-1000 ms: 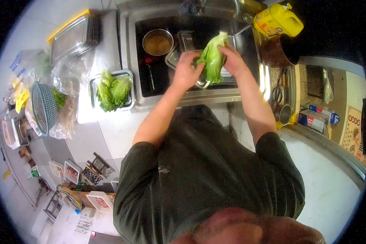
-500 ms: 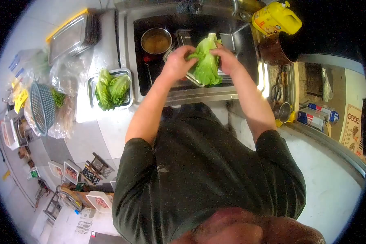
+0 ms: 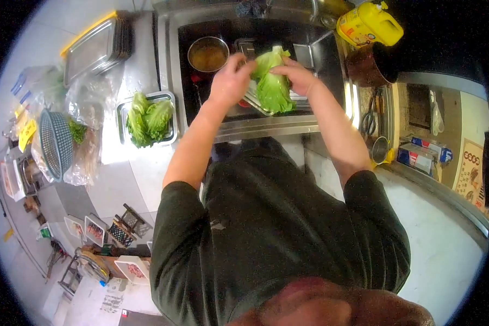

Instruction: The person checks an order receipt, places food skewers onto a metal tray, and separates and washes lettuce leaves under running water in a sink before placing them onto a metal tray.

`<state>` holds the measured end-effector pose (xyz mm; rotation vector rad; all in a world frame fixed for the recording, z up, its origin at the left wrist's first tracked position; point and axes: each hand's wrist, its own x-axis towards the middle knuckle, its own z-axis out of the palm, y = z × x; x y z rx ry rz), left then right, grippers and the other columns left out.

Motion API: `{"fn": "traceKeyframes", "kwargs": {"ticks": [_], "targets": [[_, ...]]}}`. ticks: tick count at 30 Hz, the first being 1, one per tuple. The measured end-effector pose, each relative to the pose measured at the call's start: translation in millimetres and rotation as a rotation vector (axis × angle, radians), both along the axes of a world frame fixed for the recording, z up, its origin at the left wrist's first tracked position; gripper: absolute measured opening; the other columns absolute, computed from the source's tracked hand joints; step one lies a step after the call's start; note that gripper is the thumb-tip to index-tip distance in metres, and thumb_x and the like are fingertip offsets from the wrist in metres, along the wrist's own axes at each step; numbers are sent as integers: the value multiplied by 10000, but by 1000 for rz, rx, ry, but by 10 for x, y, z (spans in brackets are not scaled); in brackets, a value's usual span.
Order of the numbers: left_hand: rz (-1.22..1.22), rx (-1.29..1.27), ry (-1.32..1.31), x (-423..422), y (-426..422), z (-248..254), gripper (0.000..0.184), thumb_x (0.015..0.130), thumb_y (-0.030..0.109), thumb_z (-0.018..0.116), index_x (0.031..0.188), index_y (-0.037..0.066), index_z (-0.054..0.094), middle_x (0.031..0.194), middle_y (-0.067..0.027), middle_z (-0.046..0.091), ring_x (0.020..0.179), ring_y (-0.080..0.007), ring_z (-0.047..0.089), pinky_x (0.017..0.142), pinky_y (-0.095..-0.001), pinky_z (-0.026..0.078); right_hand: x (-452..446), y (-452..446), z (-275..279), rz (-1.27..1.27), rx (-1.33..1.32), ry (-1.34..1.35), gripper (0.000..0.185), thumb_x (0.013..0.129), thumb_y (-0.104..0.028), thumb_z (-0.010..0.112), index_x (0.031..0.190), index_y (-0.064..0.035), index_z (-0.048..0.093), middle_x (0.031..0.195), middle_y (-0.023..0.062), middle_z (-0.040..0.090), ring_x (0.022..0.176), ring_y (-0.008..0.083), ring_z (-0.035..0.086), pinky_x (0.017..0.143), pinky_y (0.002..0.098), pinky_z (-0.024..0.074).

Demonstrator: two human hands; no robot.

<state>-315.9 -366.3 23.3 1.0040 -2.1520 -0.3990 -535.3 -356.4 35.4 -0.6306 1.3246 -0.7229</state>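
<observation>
Over the sink (image 3: 244, 127), a head of lettuce (image 3: 273, 91) hangs with its pale stem end away from me and its leafy end towards me. My right hand (image 3: 300, 77) is closed on it from the right, thumb across the leaves. On the left side, my left hand (image 3: 231, 80) has bent, slightly blurred fingers close to the leaf edge; whether they grip the leaf I cannot tell. Beneath the lettuce, part of a metal tray (image 3: 262, 107) shows. A metal bowl (image 3: 208, 54) with brownish contents stands in the sink, beyond my left hand.
Left of the sink, a metal tray (image 3: 173, 122) holds more lettuce (image 3: 149, 118). Stacked trays (image 3: 92, 46), a blue-grey colander (image 3: 56, 144) and plastic bags (image 3: 95, 108) lie farther left. A yellow jug (image 3: 369, 24) and a dark pot (image 3: 368, 65) stand at the right.
My left hand has shifted slightly left, away from the lettuce stem. The lettuce's upper part looks wider on the left, and my right thumb now lies farther across it.
</observation>
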Motion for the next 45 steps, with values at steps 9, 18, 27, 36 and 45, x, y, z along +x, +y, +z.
{"fn": "traceKeyframes", "kwargs": {"ticks": [9,18,27,36,45], "targets": [[-89,-171,-232,110,-48,-215,219,740,87,570,958,96,581,1025,-92,559,800,-254,611,682,-373,492,70,-80,11,192,-135,98,492,792,-116,663,1239,-48,470,1131,58,573,1022,162,550,881,283,443],[78,217,-439,-233,-77,-99,329,792,145,561,1105,69,493,993,-115,593,916,-301,600,773,-400,450,295,-99,112,490,-235,610,930,679,-326,744,1374,62,261,1295,242,468,1160,310,501,968,363,412],[19,491,-414,-262,-337,-51,218,806,98,516,1011,72,585,934,-173,648,865,-359,623,739,-465,504,262,-7,39,541,-260,771,804,698,-214,702,1363,17,313,1200,191,547,1093,254,529,941,323,409],[-58,601,-90,-260,-266,-211,261,845,191,549,1067,56,578,903,-229,625,852,-408,601,738,-465,486,98,118,252,446,-197,213,837,731,-201,676,1427,-38,239,1302,144,470,1156,244,484,978,337,399],[-109,646,-272,-242,-172,-140,242,844,166,520,1044,51,592,924,-215,635,882,-379,610,762,-459,484,-65,43,-45,726,-395,633,780,707,-162,651,1402,-68,308,1163,159,569,1020,255,570,871,366,474]]}}
